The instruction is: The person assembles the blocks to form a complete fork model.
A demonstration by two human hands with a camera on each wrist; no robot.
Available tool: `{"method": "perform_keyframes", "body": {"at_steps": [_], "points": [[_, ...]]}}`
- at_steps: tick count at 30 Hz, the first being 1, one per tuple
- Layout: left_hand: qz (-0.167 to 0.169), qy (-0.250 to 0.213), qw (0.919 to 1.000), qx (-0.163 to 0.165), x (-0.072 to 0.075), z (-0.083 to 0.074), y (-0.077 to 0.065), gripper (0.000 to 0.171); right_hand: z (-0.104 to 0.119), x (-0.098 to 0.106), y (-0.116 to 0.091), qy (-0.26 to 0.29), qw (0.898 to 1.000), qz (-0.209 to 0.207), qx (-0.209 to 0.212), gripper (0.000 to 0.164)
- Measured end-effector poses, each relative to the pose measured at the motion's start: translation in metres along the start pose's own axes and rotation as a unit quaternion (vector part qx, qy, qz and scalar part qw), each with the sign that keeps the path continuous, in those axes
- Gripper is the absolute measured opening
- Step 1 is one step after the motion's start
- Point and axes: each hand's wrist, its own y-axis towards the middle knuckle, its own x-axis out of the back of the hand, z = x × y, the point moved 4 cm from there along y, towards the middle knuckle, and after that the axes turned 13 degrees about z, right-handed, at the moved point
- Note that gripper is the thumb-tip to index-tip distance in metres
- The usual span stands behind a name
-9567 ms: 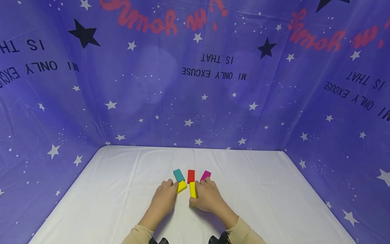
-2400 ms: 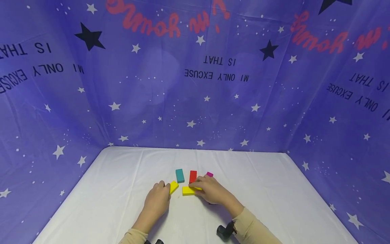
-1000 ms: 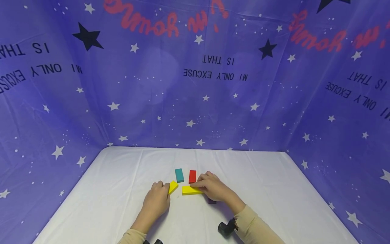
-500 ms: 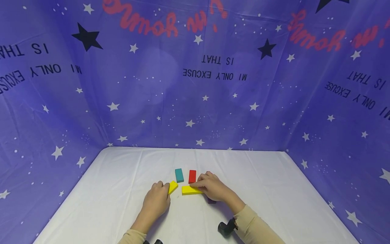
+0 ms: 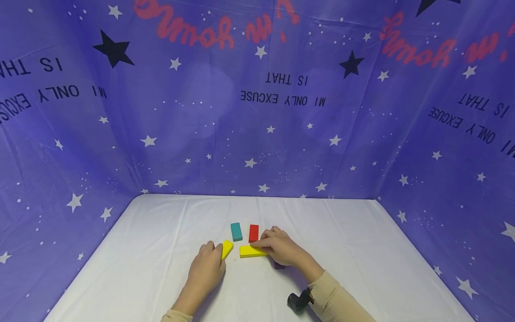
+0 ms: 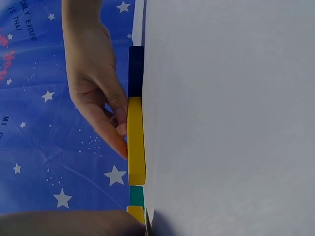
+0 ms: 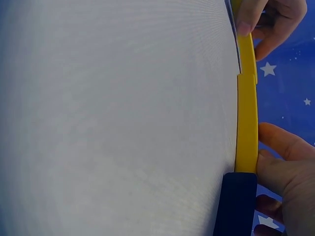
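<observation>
My left hand (image 5: 207, 268) pinches a yellow block (image 5: 227, 249); in the right wrist view its thumb lies against the side of that yellow block (image 7: 249, 54). Another yellow block (image 5: 251, 252) lies crosswise on the table. My right hand (image 5: 281, 248) covers its right end, with thumb and forefinger touching its upper face in the right wrist view. Partly under that hand is a dark block (image 5: 279, 265), which adjoins the yellow one's end in the left wrist view. A teal block (image 5: 236, 232) and a red block (image 5: 254, 233) lie just beyond.
White cloth (image 5: 161, 250) covers the table. A purple star-print curtain (image 5: 225, 134) rises along the back and both sides. Near the right wrist is a black device (image 5: 298, 302), partly at the sleeve (image 5: 338, 297).
Over several seconds, the right-hand yellow block turned crosswise and the teal block straightened. The magenta block became hidden by the right hand. Lately the left hand shifted slightly left with its yellow block.
</observation>
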Motion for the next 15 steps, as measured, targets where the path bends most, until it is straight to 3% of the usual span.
{"method": "perform_keyframes", "body": {"at_steps": [15], "points": [[0.024, -0.025, 0.9991, 0.026, 0.007, -0.019, -0.018, 0.045, -0.002, -0.001, 0.001, -0.004, 1.000, -0.006, 0.005, 0.038]]}}
